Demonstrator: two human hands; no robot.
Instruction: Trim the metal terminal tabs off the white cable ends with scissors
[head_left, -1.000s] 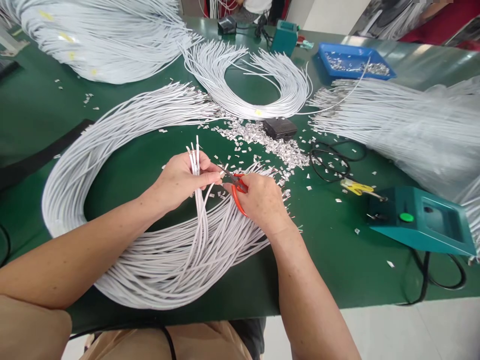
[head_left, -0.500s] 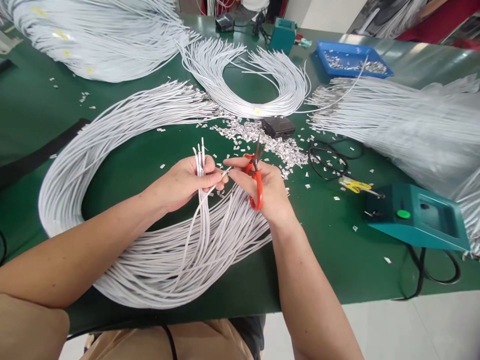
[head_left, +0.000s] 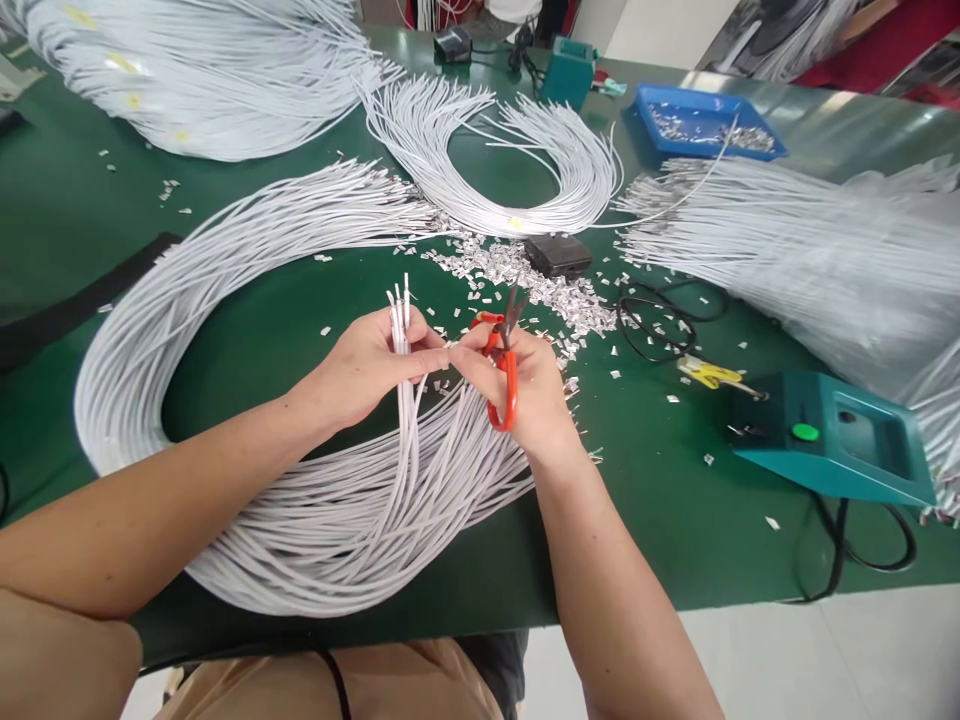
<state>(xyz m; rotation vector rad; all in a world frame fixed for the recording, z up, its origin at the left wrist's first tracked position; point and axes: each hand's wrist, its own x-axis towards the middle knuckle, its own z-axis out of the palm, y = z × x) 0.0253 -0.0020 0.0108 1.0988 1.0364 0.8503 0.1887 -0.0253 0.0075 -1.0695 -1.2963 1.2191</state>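
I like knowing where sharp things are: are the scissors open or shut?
Slightly open: the scissors show a narrow gap between their two dark blade tips, above the right hand that holds them.

Wire coil [head_left: 300, 560] on tbl [head_left: 667, 500], tray [head_left: 709, 126] to rear R.

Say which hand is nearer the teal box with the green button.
Right. The right hand, with red-handled scissors, is left of the teal box; the left hand, holding white cables, is farther left.
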